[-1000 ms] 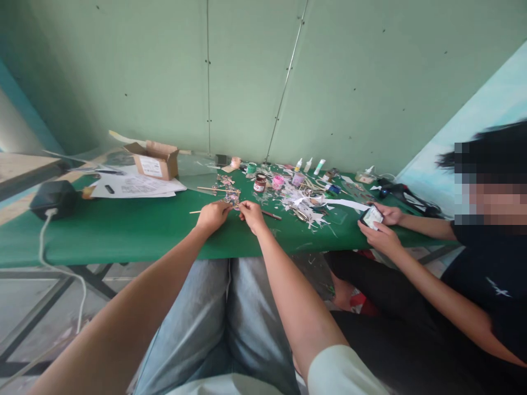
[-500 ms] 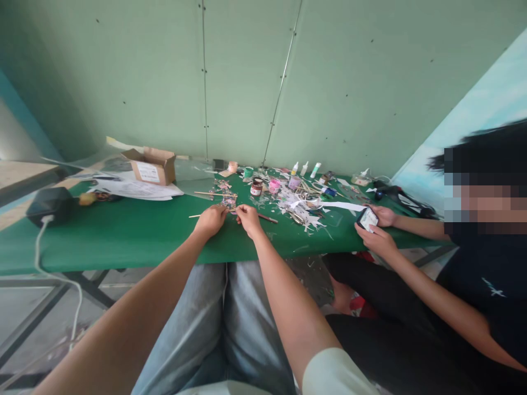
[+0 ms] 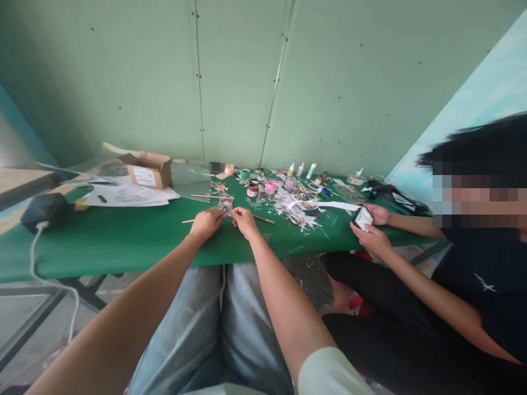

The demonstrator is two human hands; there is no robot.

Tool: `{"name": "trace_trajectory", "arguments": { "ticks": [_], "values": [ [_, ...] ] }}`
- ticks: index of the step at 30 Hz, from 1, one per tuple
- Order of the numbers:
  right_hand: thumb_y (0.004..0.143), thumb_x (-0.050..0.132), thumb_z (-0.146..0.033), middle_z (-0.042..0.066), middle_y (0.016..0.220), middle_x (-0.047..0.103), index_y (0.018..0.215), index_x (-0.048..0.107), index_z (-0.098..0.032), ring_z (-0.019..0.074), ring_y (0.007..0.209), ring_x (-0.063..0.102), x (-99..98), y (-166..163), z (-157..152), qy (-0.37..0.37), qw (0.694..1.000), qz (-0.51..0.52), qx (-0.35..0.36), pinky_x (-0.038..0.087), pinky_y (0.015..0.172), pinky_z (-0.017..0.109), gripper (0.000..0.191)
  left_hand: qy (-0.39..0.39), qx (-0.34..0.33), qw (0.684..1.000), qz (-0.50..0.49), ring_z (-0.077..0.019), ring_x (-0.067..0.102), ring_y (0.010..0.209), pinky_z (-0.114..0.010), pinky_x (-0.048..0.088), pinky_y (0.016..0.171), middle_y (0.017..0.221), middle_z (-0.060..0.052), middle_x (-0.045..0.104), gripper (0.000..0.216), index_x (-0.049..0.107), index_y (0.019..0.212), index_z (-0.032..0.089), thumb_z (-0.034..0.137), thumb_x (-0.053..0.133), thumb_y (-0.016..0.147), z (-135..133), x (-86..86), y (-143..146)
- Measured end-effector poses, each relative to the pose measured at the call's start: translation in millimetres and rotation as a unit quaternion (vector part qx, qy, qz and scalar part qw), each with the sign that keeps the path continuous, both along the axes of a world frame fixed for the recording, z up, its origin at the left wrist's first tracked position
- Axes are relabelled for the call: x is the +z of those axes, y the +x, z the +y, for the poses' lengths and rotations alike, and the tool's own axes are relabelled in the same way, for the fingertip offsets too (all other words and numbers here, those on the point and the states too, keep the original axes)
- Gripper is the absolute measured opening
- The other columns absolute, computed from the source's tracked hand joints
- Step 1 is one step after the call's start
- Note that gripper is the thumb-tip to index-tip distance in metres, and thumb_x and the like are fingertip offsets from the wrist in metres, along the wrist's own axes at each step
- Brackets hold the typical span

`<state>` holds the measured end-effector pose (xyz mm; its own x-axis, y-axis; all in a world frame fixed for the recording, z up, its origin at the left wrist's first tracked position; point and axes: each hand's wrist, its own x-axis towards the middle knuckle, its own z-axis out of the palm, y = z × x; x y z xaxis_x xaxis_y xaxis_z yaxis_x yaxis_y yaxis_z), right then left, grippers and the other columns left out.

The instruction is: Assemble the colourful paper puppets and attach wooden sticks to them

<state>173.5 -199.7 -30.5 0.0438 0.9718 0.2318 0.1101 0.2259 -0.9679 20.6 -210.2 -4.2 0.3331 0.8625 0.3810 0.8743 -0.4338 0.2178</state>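
Note:
My left hand [image 3: 207, 223] and my right hand [image 3: 244, 220] rest close together on the green table [image 3: 123, 238], both with fingers pinched. Between them lies a small patterned craft piece [image 3: 225, 207] that the fingertips touch. A thin wooden stick [image 3: 190, 221] pokes out to the left of my left hand. A brown pencil-like stick [image 3: 263, 220] lies just right of my right hand. What exactly each pinch holds is too small to make out.
Small paint jars [image 3: 252, 189], glue bottles [image 3: 301, 169] and paper scraps [image 3: 302, 206] litter the table's far right. A cardboard box [image 3: 146, 169] and papers [image 3: 127, 194] lie at left, a black device [image 3: 39, 211] with cable further left. A seated person at right holds a phone [image 3: 363, 218].
The view has drifted slightly, so everything sits a little lower and to the left. My hands stay pinched at the same craft piece. The person at right keeps holding the phone.

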Motion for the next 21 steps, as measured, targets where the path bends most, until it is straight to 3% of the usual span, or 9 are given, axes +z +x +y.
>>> {"name": "trace_trajectory", "arguments": {
  "ticks": [11,21],
  "values": [
    [0.078,0.056,-0.029,-0.007,0.047,0.049,0.063,0.054,-0.021,0.0096,0.043,0.046,1.8,-2.7,-0.3,-0.006,1.000,0.005,-0.016,0.035,0.044,0.020,0.018,-0.011,0.032,0.999,-0.001,-0.0257,0.069,0.101,-0.032,0.052,0.083,0.115,-0.009,0.072,0.034,0.068,0.116,0.022,0.034,0.045,0.094,-1.8,1.6,4.4],
    [0.077,0.057,-0.034,-0.007,0.046,0.047,0.063,0.053,-0.021,0.0095,0.044,0.046,-0.2,-1.3,-2.8,0.002,1.000,0.013,-0.008,0.036,0.045,0.020,0.020,0.007,0.010,1.000,0.003,-0.0256,0.068,0.103,-0.032,0.051,0.085,0.111,-0.011,0.073,0.032,0.072,0.104,0.020,0.031,0.043,0.095,-5.5,1.7,3.7]
  ]
}}
